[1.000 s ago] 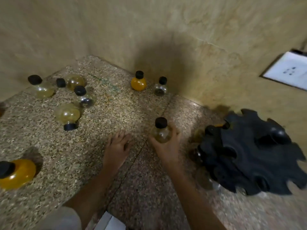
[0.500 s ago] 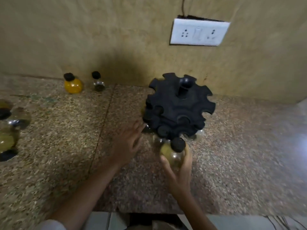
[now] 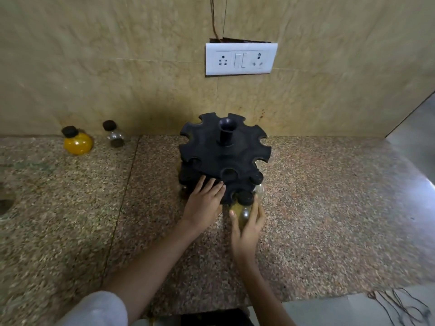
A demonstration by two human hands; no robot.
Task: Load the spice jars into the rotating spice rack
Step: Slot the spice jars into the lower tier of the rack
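The black rotating spice rack (image 3: 211, 151) stands on the speckled stone counter (image 3: 329, 208) near the wall. My right hand (image 3: 247, 229) grips a round clear spice jar (image 3: 243, 212) with a black cap, its neck at a notch in the rack's lower tier. My left hand (image 3: 203, 203) lies flat with spread fingers against the rack's lower tier. Another capped jar (image 3: 257, 184) sits in the lower tier just to the right. An orange-filled jar (image 3: 77, 141) and a small clear jar (image 3: 114, 135) stand at the back left by the wall.
A white socket-and-switch plate (image 3: 240, 58) is on the tiled wall above the rack. The counter's front edge runs along the bottom, with thin dark wires (image 3: 404, 304) at the lower right. A dark round shape (image 3: 6, 203) sits at the far left edge.
The view swung right from the loose jars to the rack. My right hand carried the jar from the counter up to the rack's lower tier; my left hand came onto the rack.
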